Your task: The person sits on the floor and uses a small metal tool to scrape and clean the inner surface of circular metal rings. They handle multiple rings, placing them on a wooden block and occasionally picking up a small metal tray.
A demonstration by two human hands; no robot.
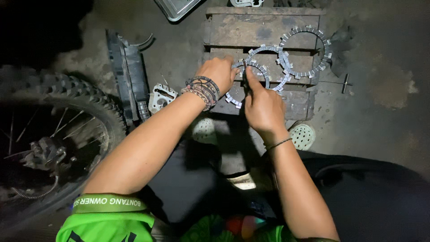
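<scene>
The toothed ring plate (251,80) you are working on lies at the near middle of the wooden pallet block (262,27), and both of your hands meet on it. Your left hand (219,71) grips its left edge, fingers curled over the rim, with a stack of braided bracelets (204,91) on the wrist. Your right hand (263,107) pinches the plate's inner edge from below, thumb and forefinger pressed together at the ring's centre (whether a small tool sits between them cannot be told).

A second ring plate (268,49) overlaps it just behind, and a third, larger-looking ring plate (304,51) lies touching that one toward the block's right side. A thin cord bracelet (278,143) circles your right wrist.

Right of the block, a T-handle wrench (342,83) rests on the dirt floor. Left of it sit a pale metal engine part (161,96) and a long black plastic panel (127,76). Farther left, a knobby spoked wheel (58,134) fills the dark corner. A grey tray (177,8) pokes in at the top edge.
</scene>
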